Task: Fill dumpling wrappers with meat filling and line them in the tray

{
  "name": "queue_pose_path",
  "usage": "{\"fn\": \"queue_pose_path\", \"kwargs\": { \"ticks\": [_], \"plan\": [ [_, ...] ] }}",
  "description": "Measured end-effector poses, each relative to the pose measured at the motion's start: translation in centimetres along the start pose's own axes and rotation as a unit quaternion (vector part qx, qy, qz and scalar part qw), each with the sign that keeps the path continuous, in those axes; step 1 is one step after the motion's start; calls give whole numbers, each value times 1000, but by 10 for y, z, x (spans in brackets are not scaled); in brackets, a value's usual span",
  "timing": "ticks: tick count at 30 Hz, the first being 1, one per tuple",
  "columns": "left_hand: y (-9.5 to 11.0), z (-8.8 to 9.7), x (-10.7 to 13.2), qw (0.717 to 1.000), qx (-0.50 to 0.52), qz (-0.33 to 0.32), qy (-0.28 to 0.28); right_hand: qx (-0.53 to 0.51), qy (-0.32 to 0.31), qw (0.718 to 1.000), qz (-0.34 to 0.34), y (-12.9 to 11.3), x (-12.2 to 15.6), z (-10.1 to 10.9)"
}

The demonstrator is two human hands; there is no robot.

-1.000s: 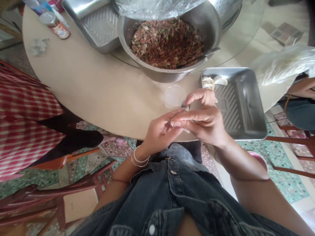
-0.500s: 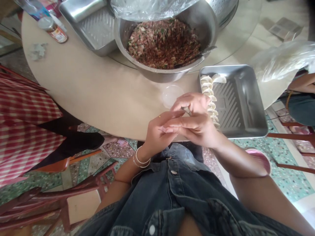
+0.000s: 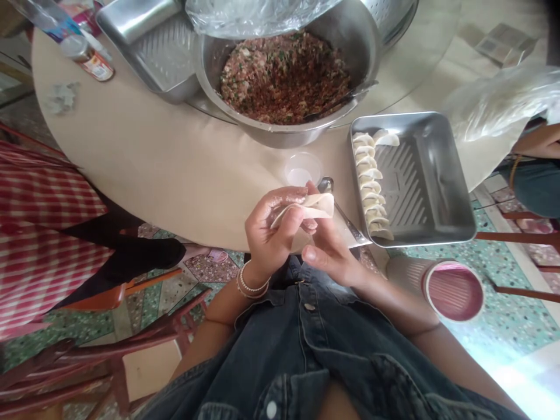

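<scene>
A pale folded dumpling is held in front of my body, its wrapper doubled over. My left hand is closed on its left part, with the thumb pressing the near side. My right hand has its fingers against the back and underside of the dumpling's right part, while its thumb stands apart below. Flour or moisture whitens the left fingers. Just behind my right hand, a metal spoon lies on the table, partly hidden. A small clear dish sits beyond my fingers.
A steel bowl of minced filling with a utensil stands at the back. On the right is a steel tray with several dumplings. Another tray and a jar sit left. A bin stands below; people are at both sides.
My hands have come apart slightly, exposing the folded dumpling between them. My right hand has dropped lower and left, uncovering the spoon and more dumplings in the tray.
</scene>
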State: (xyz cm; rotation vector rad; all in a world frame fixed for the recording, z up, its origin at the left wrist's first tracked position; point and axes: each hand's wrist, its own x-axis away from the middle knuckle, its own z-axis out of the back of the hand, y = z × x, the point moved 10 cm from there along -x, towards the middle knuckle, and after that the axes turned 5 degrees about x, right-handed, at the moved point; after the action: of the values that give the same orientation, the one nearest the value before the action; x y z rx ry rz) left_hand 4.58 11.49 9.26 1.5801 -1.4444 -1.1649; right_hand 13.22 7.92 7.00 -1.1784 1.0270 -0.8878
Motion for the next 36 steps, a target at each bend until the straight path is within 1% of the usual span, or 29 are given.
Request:
{"fn": "queue_pose_path", "kwargs": {
  "ticks": [2,4,6,9,10,11,12,14,16,17,19,21,23,25,27,29,33,36],
  "plan": [
    [2,-1,0,1000,-5,-27,-8,9,2,1000,9,-2,-1,1],
    [7,-2,0,998,-18,-65,-18,46,0,999,23,-7,-1,2],
    [12,-3,0,994,-35,-99,-24,115,10,992,45,-15,-2,5],
    [15,-1,0,992,-47,-114,-14,231,53,969,73,-27,-2,12],
    [14,0,0,994,-32,-108,-9,258,66,961,75,-30,-2,14],
    [11,1,-1,996,-3,-89,-9,278,75,954,76,-32,-2,16],
    [6,0,-1,998,33,-59,-14,293,79,950,77,-35,-2,17],
    [-8,-7,-2,994,94,21,-43,314,79,943,77,-38,-3,17],
    [-20,-15,0,986,118,92,-80,327,73,939,80,-41,-3,16],
    [-24,-17,0,983,118,109,-90,328,71,938,81,-41,-3,16],
    [-26,-15,-2,983,115,109,-88,317,68,943,80,-40,-1,13],
    [-24,-8,-6,989,108,77,-62,291,62,952,69,-34,0,10],
    [-19,-3,-9,994,93,40,-40,257,45,964,45,-23,2,3],
    [-16,-1,-10,996,80,12,-30,221,23,975,21,-12,4,-5],
    [-15,-2,-9,997,69,-3,-32,191,11,981,15,-6,5,-10],
    [-15,-5,-7,997,57,-8,-43,171,25,985,22,-5,5,-10],
    [-18,-8,-2,999,18,0,-51,136,89,986,36,-8,4,3],
    [-21,-7,1,999,13,6,-34,167,154,972,56,-18,5,19]
  ]
}}
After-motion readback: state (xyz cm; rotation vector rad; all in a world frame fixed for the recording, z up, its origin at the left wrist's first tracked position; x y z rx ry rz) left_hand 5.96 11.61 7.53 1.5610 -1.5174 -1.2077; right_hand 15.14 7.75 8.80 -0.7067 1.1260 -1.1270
